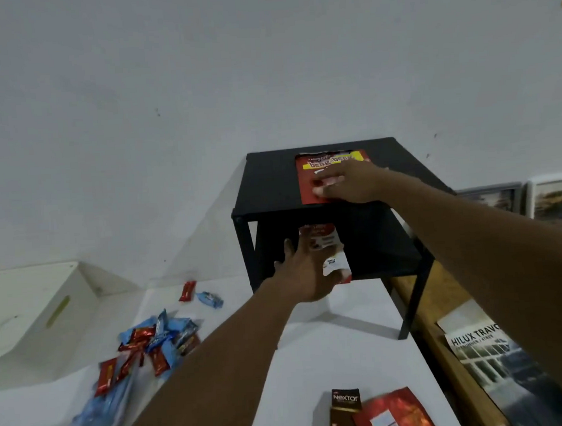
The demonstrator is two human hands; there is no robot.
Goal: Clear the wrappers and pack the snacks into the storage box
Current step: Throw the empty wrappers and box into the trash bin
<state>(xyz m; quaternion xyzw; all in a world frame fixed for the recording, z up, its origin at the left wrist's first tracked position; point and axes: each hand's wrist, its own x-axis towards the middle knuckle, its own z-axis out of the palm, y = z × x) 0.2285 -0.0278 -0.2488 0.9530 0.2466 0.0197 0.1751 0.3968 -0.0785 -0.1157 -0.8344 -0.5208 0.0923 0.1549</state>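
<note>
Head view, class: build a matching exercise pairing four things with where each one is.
Things:
1. red Beng-Beng pack
2. white storage box
3. Nextar box
4. left hand

Places:
A. near edge of the white table
B. on top of the black shelf, under the right hand
C. far left, by the wall
D. at the shelf's lower opening, holding a packet

Pairs: 1-B, 2-C, 3-A, 4-D

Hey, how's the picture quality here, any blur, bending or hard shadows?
Head view: wide-angle bending curves the white table edges; the snack pile at left is motion-smeared; the left hand is slightly soft; lighting is dim and even, with a soft shadow under the black shelf.
</note>
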